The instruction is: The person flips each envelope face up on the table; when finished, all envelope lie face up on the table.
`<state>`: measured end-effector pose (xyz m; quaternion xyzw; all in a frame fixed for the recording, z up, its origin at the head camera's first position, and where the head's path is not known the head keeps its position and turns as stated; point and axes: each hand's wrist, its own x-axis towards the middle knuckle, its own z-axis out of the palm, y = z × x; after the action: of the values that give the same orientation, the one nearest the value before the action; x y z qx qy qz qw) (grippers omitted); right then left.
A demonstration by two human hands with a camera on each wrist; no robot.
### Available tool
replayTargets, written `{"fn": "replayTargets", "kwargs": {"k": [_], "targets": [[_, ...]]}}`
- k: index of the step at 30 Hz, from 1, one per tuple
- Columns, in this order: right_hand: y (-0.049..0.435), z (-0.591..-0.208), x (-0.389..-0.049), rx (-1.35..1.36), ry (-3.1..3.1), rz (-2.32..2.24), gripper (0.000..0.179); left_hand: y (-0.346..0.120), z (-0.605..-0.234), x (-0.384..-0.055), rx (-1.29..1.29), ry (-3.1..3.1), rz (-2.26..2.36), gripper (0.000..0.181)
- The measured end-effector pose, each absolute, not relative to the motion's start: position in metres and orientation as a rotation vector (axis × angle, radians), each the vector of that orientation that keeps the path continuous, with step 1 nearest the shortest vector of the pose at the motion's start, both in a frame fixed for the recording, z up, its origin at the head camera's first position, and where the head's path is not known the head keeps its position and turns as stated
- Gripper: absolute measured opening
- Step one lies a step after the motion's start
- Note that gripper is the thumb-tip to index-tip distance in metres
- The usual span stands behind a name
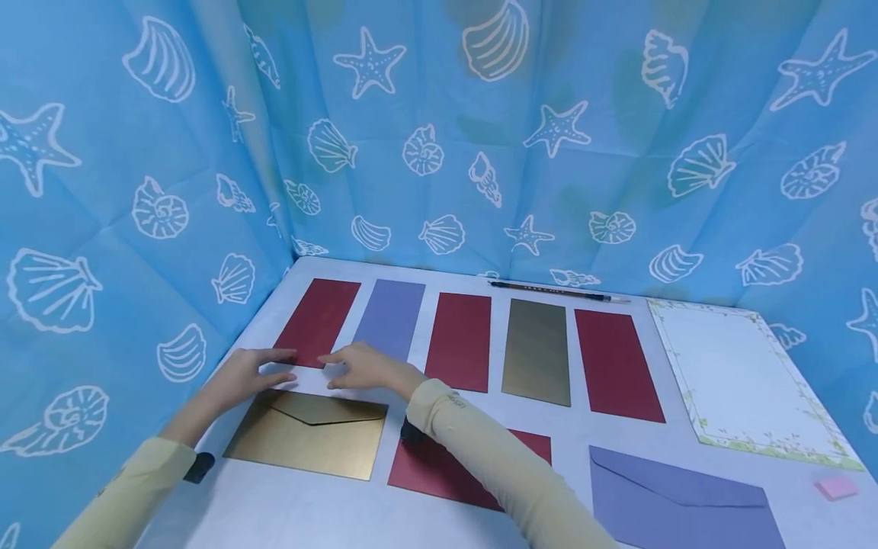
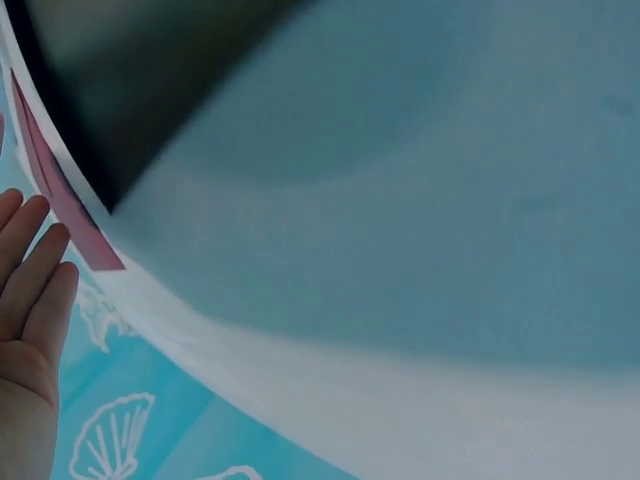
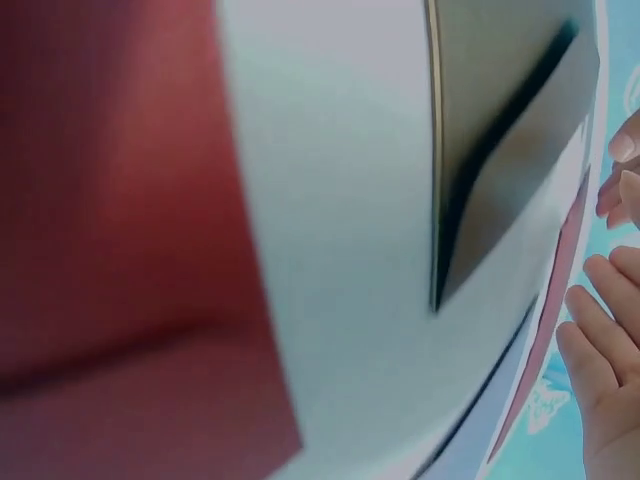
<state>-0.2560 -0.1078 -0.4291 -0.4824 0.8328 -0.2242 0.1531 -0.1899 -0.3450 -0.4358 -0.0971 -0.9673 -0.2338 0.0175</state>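
Note:
A dark red envelope (image 1: pixel 318 316) lies flat at the far left of the table's back row. My left hand (image 1: pixel 248 374) is at its near left corner, with fingertips over that edge and the thumb just below. On the other side, fingertips of my right hand (image 1: pixel 373 367) reach the near right corner. The right hand also overlaps a purple envelope (image 1: pixel 391 313) beside it. In the left wrist view the left hand's fingers (image 2: pixel 35 270) look straight; straight fingers (image 3: pixel 600 330) of the right hand show in its wrist view. Below both hands lies a gold envelope (image 1: pixel 322 442), flap side up.
Rightward in the back row are a red envelope (image 1: pixel 459 343), a bronze one (image 1: pixel 538 351) and another red one (image 1: pixel 617 366). A brush (image 1: pixel 549 290) lies behind them. A bordered sheet (image 1: pixel 748 374), pink block (image 1: pixel 835 486), purple envelope (image 1: pixel 679 496) and partly covered red envelope (image 1: pixel 439 473) lie around.

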Motion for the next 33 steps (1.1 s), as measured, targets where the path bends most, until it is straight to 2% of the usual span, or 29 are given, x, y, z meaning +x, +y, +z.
{"fn": "replayTargets", "kwargs": {"k": [15, 33], "targets": [[-0.054, -0.416, -0.261, -1.483, 2.343, -0.764, 0.053, -0.317, -0.428, -0.182, -0.423, -2.882, -0.756, 0.055], [-0.001, -0.422, -0.264, -1.336, 2.379, -0.801, 0.055, -0.278, -0.426, -0.200, -0.683, -2.876, -0.796, 0.057]]}}
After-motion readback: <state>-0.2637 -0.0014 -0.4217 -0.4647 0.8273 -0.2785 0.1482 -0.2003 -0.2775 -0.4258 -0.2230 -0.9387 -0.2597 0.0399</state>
